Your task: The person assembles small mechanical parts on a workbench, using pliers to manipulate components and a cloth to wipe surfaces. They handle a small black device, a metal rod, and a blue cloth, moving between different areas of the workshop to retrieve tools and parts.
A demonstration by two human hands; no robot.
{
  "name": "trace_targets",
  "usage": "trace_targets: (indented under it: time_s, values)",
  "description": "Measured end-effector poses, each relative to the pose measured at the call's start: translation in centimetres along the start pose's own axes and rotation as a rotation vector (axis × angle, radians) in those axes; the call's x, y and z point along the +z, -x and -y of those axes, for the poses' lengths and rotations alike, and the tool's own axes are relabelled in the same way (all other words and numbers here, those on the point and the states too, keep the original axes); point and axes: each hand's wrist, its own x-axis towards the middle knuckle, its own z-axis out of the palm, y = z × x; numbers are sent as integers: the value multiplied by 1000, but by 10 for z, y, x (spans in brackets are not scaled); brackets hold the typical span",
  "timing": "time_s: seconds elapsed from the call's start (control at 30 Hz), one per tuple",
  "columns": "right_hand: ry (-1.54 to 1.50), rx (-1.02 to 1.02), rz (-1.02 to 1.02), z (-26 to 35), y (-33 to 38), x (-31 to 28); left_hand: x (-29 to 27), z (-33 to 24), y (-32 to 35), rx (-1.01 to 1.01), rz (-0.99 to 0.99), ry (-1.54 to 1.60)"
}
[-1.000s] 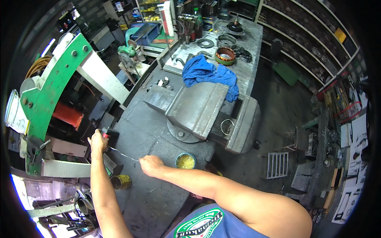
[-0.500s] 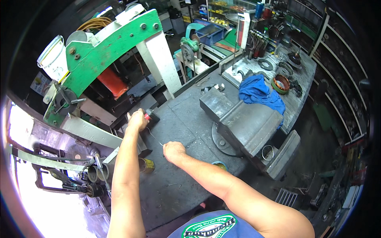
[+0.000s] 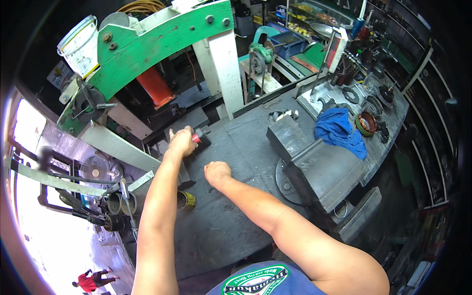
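My left hand [image 3: 182,142], at the far left part of the dark metal bench [image 3: 231,201], is closed round a small red object [image 3: 196,138] with a dark end; its kind is not clear. Nearer to me and to the right, my right hand [image 3: 217,174] is held as a fist just over the bench top. Whatever lies inside its fingers is hidden. A small yellow tin [image 3: 186,200] stands by my left forearm.
A big bench vise [image 3: 319,164] stands to the right, with a blue cloth [image 3: 339,132] behind it. The green-and-white press frame [image 3: 162,51] rises at the left. A grey worktable [image 3: 388,132] holds rings and parts. A person in red [image 3: 88,281] is at the lower left.
The view has shifted, so the scene sits farther right. A thin wire that ran between my hands no longer shows. My right fist is a little nearer my left hand.
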Motion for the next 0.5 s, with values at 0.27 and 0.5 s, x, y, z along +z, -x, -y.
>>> trace_targets:
  time_s: [0.27, 0.5]
  values:
    - [23, -41, -61, 6, -21, -5, -13, -10, 7, 48, 113, -231]
    - [-31, -85, -185, -4, -33, -2, 0, 9, 3, 96, 10, 73]
